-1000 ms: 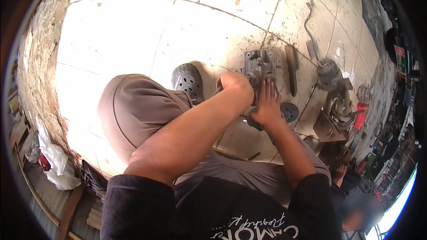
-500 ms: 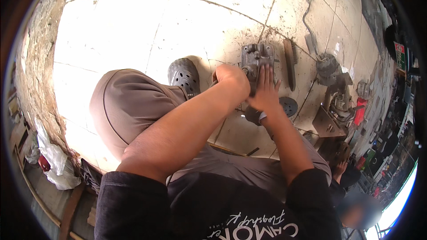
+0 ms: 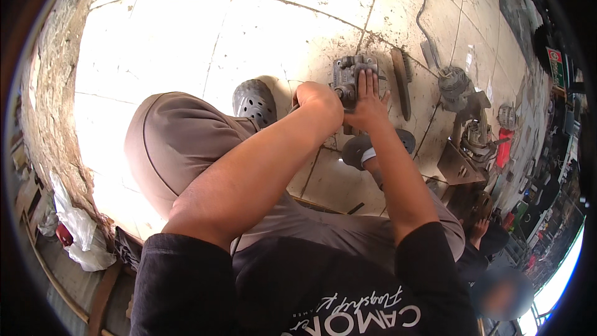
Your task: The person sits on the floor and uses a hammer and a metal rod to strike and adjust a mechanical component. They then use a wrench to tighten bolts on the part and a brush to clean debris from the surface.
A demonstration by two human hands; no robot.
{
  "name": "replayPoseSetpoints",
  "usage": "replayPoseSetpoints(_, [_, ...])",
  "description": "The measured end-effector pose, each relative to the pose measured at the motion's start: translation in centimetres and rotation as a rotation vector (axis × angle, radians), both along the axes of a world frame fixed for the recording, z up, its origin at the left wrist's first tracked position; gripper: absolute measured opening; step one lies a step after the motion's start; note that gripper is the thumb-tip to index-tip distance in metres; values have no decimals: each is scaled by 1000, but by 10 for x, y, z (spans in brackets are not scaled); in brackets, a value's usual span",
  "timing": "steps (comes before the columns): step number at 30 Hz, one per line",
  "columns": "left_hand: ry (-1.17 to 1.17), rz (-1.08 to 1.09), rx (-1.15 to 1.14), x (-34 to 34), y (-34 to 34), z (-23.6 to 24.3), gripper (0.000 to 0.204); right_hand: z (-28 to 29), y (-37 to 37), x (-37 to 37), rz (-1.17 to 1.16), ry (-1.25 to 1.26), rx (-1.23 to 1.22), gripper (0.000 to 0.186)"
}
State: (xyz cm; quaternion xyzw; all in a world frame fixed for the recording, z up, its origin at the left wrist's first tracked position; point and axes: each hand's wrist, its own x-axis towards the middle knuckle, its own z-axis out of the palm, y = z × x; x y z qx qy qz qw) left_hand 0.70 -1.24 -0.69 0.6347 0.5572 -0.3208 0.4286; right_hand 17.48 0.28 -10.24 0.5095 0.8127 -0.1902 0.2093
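In the head view, your right hand (image 3: 367, 102) lies flat on top of the grey metal casting (image 3: 353, 78), fingers pressed together and stretched toward the top of the frame, palm bearing down on it. The right forearm rises from the lower right and narrows to that wrist. Your left hand (image 3: 318, 101) sits just left of the casting, curled into a fist; it seems to grip something thin against the casting's left side, but you cannot tell what, since the knuckles hide it. The left forearm crosses the middle of the frame diagonally from the lower left.

Compared with a second ago, both hands have stayed on the casting and the left fist has kept its place beside it; the whole scene sits a little higher in the frame and your bent knee has swung more to the left.

The casting rests on the tiled floor (image 3: 205, 31), upper centre-right of the frame. Its long axis runs roughly up and down the picture, the far end pointing at the upper edge. Just right of it lies a long brush-like tool (image 3: 401, 81), roughly parallel. A dark perforated clog (image 3: 254, 101) sits left of your fist, and a second dark shoe (image 3: 373, 146) lies below your right wrist.
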Motion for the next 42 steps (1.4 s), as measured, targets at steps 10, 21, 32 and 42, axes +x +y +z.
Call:
replayPoseSetpoints(10, [0,31,-43,-2,2,1,27,5,-33,17,47,-78,-29,117])
replayPoseSetpoints(21, [-7,34,-75,0,6,-2,27,-1,-39,25,61,-75,-18,119])
replayPoseSetpoints(32, [-4,38,-139,-3,10,6,31,5,-47,26,76,-115,-49,121])
replayPoseSetpoints(42, [25,97,-66,-4,7,-3,31,15,-37,9,37,-92,-98,118])
